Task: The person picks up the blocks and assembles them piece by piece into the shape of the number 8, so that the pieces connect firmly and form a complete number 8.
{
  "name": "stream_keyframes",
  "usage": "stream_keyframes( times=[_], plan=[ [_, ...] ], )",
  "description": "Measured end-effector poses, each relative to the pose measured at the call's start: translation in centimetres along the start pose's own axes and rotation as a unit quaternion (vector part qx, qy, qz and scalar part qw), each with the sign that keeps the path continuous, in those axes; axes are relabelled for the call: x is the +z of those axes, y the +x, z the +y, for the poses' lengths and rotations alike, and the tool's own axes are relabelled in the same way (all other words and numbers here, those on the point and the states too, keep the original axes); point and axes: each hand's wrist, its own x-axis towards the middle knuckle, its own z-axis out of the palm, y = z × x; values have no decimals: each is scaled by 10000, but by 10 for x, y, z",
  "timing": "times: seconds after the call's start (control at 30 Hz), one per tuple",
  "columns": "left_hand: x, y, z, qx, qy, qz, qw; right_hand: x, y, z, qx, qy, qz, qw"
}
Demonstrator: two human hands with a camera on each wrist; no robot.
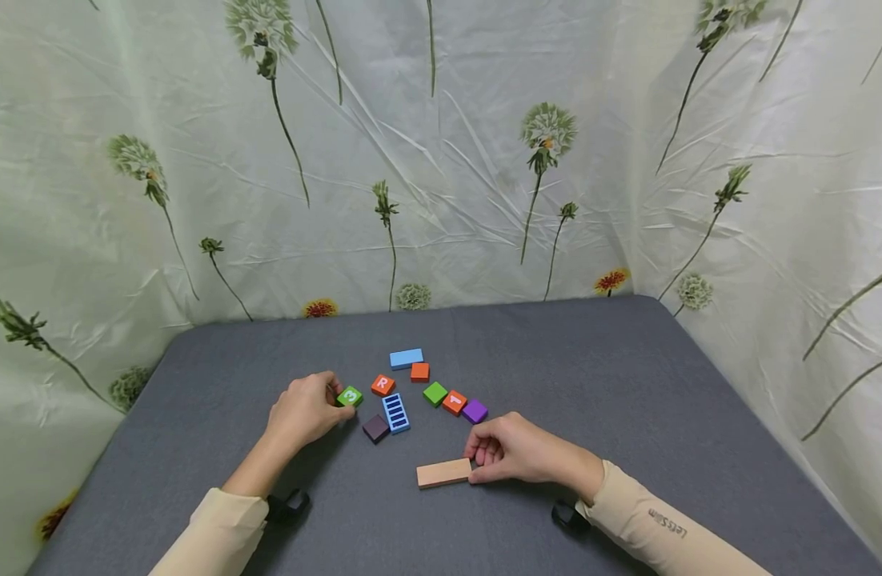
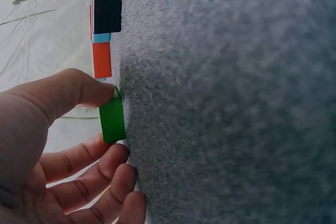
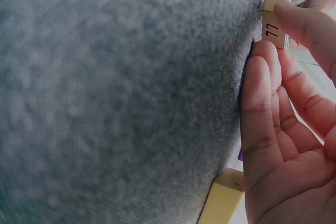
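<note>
My left hand [image 1: 304, 412] pinches a green block marked 3 [image 1: 350, 397] between thumb and fingers. In the left wrist view the green block [image 2: 112, 119] stands against the grey cloth, thumb on one edge and a fingertip on the other. My right hand [image 1: 520, 450] pinches the right end of a long plain wooden block [image 1: 443, 474] lying on the cloth. The right wrist view shows 77 printed on the end of this wooden block [image 3: 272, 29]. Beside the left hand lie an orange block marked R [image 1: 383, 385] and a dark block [image 1: 376, 429].
A blue block with dark bars [image 1: 395, 413] touches the dark block. Farther back lie a plain blue block [image 1: 406, 359] and an orange block [image 1: 420, 372]. Green [image 1: 434, 394], orange [image 1: 455, 402] and purple [image 1: 475, 411] blocks form a slanting row. A pale block [image 3: 223, 198] shows in the right wrist view.
</note>
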Motion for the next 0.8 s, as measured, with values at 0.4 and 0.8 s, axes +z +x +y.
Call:
stream_keyframes(
  times=[0.4,0.8],
  plan=[
    [-4,-17,5,389,-207,250,9987,0,-1,1,-17,75,-10,10000],
    [-1,-47,32,1057,-494,148,9931,1,-1,1,-144,39,30,9999]
  ],
)
